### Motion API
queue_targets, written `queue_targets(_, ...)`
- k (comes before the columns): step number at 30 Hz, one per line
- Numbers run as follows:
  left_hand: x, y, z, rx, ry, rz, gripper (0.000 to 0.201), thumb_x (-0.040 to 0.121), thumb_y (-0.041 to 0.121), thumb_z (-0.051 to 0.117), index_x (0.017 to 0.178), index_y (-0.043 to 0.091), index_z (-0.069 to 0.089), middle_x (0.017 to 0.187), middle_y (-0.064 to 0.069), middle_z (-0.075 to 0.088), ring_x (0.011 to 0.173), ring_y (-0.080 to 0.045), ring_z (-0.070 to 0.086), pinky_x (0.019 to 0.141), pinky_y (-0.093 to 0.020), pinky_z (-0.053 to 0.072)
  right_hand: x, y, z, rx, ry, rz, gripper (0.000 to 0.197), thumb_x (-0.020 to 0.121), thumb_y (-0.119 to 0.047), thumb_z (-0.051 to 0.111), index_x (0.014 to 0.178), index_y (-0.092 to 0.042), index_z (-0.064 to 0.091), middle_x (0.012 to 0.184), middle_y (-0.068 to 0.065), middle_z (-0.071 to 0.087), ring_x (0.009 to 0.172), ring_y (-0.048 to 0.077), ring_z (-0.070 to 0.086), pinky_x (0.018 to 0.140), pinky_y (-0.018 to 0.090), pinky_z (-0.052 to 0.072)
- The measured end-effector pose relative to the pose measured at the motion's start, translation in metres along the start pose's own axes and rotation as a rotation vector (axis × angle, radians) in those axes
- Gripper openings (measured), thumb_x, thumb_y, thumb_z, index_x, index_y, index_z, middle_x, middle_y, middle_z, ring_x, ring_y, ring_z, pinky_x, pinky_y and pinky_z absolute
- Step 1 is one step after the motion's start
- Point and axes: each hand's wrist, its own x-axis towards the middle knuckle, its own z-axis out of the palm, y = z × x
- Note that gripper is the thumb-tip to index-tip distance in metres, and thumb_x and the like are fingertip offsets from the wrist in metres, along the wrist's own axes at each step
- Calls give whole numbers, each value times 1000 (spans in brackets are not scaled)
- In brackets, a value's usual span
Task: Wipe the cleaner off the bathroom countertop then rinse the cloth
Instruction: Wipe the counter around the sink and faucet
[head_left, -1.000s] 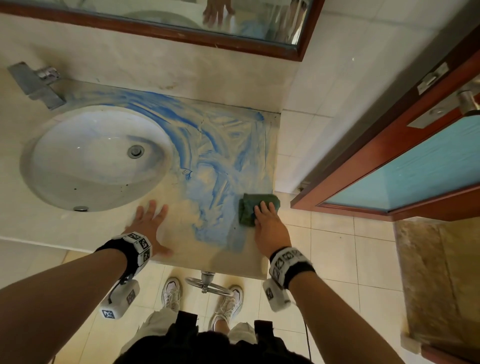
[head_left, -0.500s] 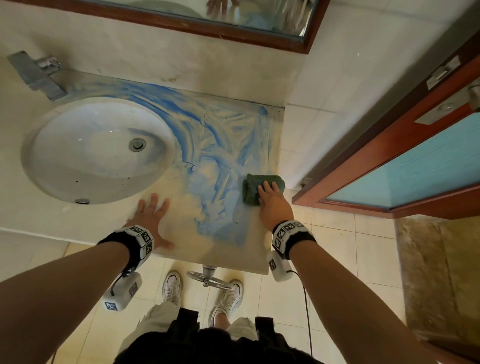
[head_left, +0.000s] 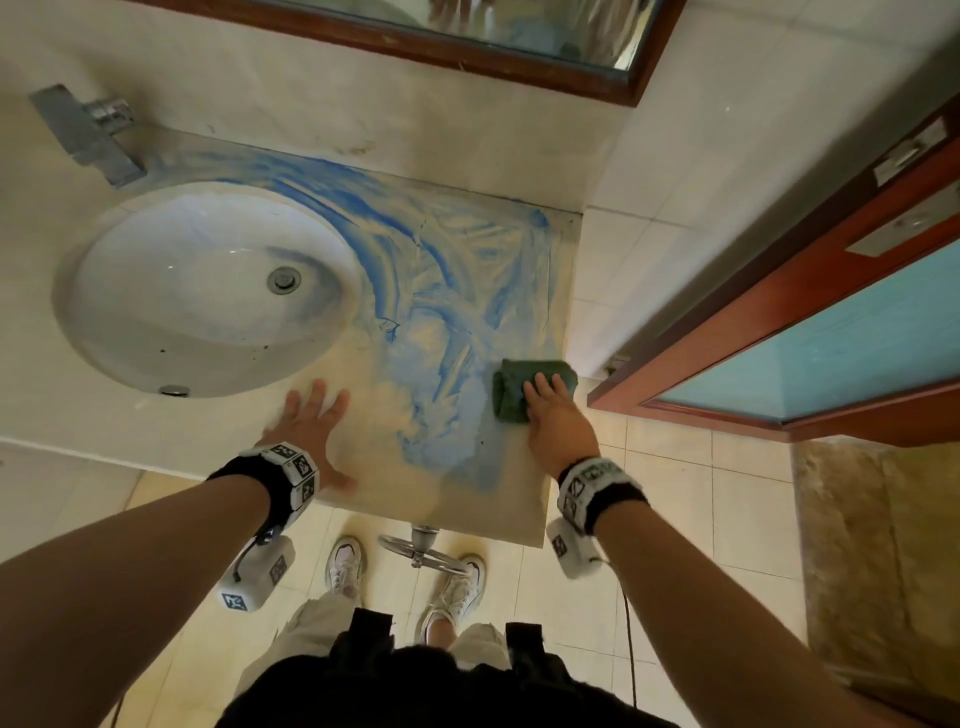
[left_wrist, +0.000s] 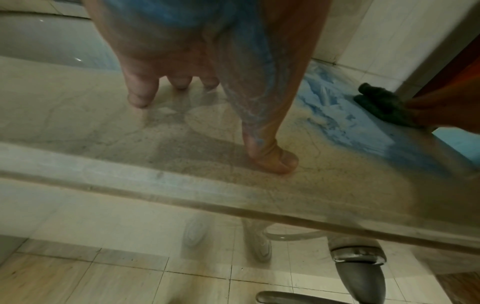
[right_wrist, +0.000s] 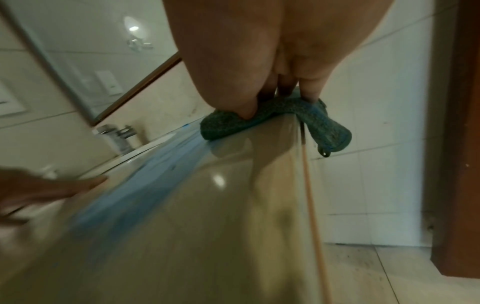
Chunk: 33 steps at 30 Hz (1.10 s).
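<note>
Smeared blue cleaner (head_left: 441, 312) covers the beige countertop (head_left: 363, 467) to the right of the basin. A folded dark green cloth (head_left: 511, 395) lies at the counter's right edge, and one corner of the cloth (right_wrist: 324, 131) hangs over the side. My right hand (head_left: 556, 415) presses flat on it with straight fingers (right_wrist: 311, 90). My left hand (head_left: 311, 426) lies flat and spread on bare counter near the front edge, thumb (left_wrist: 270, 158) down on the stone. The cloth (left_wrist: 381, 107) shows at the far right of the left wrist view.
An oval white sink (head_left: 208, 291) with a drain sits left, and a chrome faucet (head_left: 88, 135) stands behind it. A wood-framed mirror (head_left: 519, 31) hangs above. A tiled wall and a red-brown door (head_left: 831, 338) stand right of the counter. My feet are on the tiled floor below.
My right hand has pushed the cloth a little farther from the front edge along the counter's right side. My left hand stays flat in the same place.
</note>
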Motion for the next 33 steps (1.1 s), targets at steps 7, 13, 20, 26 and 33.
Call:
queue_targets(7, -1, 0, -1, 44, 2, 10, 138, 58, 65, 79, 149, 37, -22, 157, 4, -31, 147, -31, -18, 119, -54, 13, -2, 2, -2, 193, 47, 64, 50, 102, -9, 35, 151, -13, 32, 161, 3, 19, 150, 23, 9, 118, 30, 10)
queue_targets(13, -2, 2, -3, 89, 2, 23, 138, 60, 67, 78, 150, 33, -21, 158, 0, -29, 147, -35, -17, 120, -51, 9, -91, -10, 47, 217, 85, 83, 48, 101, -12, 38, 148, -17, 38, 159, -2, 23, 149, 16, 14, 115, 22, 11)
queue_targets(20, 8, 1, 1, 116, 12, 25, 145, 52, 73, 77, 150, 32, -21, 158, -3, -28, 146, -39, -15, 119, -53, 14, -154, -33, 93, 55, 16, 37, 56, 80, -3, 66, 135, -10, 56, 146, 7, 49, 140, 30, 36, 107, 41, 42)
queue_targets(26, 6, 1, 1, 79, 13, 39, 142, 54, 70, 79, 149, 36, -20, 157, 1, -30, 147, -36, -16, 115, -59, 18, -102, -67, 70, -49, 40, -75, 55, 93, -11, 47, 147, -12, 39, 157, 5, 30, 148, 29, 19, 119, 45, 7)
queue_targets(33, -1, 1, -3, 54, 1, 60, 140, 57, 68, 79, 149, 36, -20, 156, 2, -31, 147, -33, -18, 109, -64, 24, -114, -84, 83, 14, 74, 67, 59, 99, -11, 37, 154, -18, 19, 162, -2, 13, 150, 21, 5, 119, 35, -5)
